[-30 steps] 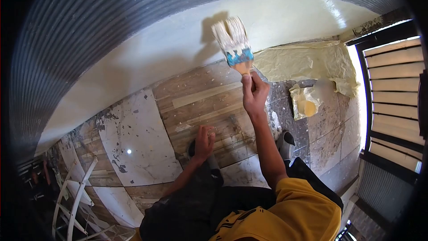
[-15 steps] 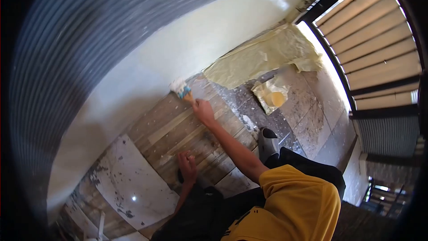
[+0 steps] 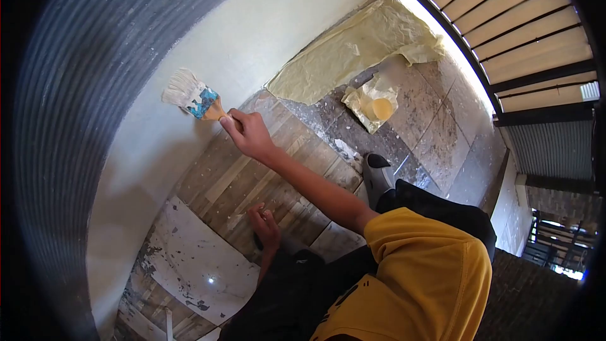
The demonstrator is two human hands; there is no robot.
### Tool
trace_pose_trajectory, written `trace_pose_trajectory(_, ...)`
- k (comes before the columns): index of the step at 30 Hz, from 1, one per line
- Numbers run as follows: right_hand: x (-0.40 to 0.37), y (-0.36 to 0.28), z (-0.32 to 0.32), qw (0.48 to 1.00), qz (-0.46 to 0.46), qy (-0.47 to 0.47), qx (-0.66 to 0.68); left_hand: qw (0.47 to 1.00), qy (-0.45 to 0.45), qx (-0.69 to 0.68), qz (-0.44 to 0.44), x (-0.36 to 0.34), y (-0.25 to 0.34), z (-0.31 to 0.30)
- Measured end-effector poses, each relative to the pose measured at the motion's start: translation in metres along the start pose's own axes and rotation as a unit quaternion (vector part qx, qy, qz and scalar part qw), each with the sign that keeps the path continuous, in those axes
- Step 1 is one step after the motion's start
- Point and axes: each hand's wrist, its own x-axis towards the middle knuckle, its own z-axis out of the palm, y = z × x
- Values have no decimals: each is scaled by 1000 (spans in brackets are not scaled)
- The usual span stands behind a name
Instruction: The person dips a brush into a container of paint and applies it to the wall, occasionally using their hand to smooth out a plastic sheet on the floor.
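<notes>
My right hand [image 3: 249, 134] grips the wooden handle of a wide paintbrush [image 3: 201, 99] with a blue band and whitish bristles. The bristles are at the pale lower wall [image 3: 252, 44], just under the corrugated sheet; whether they touch it is hard to tell. My left hand [image 3: 265, 227] is low beside my leg, above the wood-look floor tiles, its fingers curled; I cannot make out anything in it.
A round yellowish container [image 3: 381, 109] rests on crumpled foil-like wrapping [image 3: 363, 108]. Yellowish sheeting [image 3: 341, 57] lies along the wall. A speckled white tile [image 3: 196, 262] is at the lower left. A barred gate [image 3: 514, 31] stands at the upper right, near my shoe [image 3: 377, 177].
My right hand has moved up and left with the paintbrush, from the wall's foot to higher on the wall. The camera view has shifted slightly. My left hand stays low.
</notes>
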Motion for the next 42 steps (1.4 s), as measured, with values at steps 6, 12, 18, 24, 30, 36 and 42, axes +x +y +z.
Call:
trace_pose_trajectory(6,-36,106,20,994,59,23,-85,999,22,36,20,-2,-7,1)
trace_pose_trajectory(12,-71,149,7,960,183,-61,-202,999,19,1,-50,2,-2,-6)
trace_pose_trajectory(18,-109,106,-30,990,126,6,-56,998,9,-42,-52,2,0,-12)
trace_pose_trajectory(24,-27,-22,6,999,-53,2,8,998,-12,-37,-53,1,2,-11)
trace_pose_trajectory(30,-2,12,36,999,-32,-14,-16,997,-14,-49,-64,-1,3,-14)
trace_pose_trajectory(36,-36,75,49,999,5,2,-35,996,7,-73,-60,-1,2,-14)
trace_pose_trajectory(42,-66,135,44,982,132,-36,-127,997,15,-57,-42,0,0,-12)
